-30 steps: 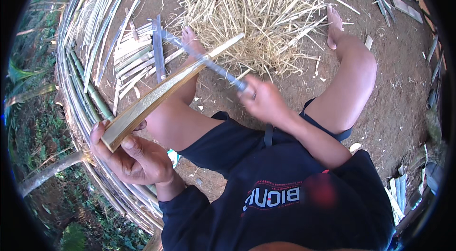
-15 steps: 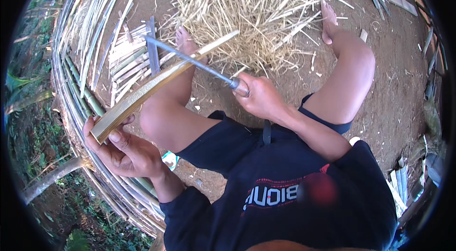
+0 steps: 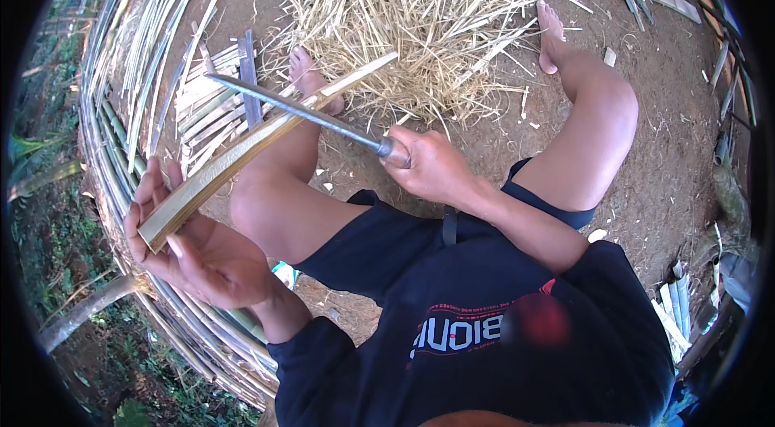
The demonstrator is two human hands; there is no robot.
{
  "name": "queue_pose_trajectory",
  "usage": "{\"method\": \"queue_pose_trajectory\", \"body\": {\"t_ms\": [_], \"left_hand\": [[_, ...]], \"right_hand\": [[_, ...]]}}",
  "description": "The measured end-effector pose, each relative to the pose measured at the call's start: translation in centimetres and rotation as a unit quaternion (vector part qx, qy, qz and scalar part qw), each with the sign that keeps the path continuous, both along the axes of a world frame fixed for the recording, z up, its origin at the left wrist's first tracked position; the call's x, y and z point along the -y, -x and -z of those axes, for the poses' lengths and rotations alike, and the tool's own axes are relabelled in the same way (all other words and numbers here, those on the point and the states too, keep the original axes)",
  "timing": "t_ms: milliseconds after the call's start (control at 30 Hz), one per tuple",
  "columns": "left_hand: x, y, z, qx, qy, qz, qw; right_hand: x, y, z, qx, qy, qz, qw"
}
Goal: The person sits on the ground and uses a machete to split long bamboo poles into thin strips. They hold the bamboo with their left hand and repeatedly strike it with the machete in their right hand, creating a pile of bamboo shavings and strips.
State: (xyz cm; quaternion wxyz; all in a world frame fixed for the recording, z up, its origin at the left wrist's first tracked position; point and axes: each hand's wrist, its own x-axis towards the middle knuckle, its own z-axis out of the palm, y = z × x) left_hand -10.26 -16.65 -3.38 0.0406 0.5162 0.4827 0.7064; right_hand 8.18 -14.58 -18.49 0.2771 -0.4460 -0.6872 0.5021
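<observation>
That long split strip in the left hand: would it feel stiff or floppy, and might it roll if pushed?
The strip is probably fairly stiff, since it shows no clear sag. Its thin far end may flex more than the thick end at the left hand. It seems unlikely to roll, as its near end looks angular.

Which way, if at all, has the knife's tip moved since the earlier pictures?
Yes: the knife's tip has moved left, now farther past the dark slat.
</observation>
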Motion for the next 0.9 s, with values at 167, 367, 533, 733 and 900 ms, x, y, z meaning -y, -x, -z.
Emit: {"method": "queue_pose_trajectory", "body": {"t_ms": [167,367,533,733,900], "left_hand": [[0.2,0.6,0.4,0.136,-0.061,0.139,0.979],[-0.6,2.1,1.4,0.184,-0.05,0.049,0.98],[-0.3,2.6,1.6,0.204,-0.06,0.044,0.976],[-0.9,2.1,1.6,0.189,-0.043,-0.023,0.981],[-0.1,0.7,1.4,0.199,-0.052,0.002,0.979]], "right_hand": [[-0.2,0.9,-1.1,-0.003,-0.063,-0.049,0.997],[-1.5,1.8,3.5,0.017,-0.03,-0.02,0.999],[-0.2,2.0,0.6,0.044,-0.023,-0.058,0.997],[-1.7,1.8,1.9,0.071,0.007,-0.042,0.997],[-0.9,1.6,1.6,0.01,-0.067,-0.047,0.997]]}}
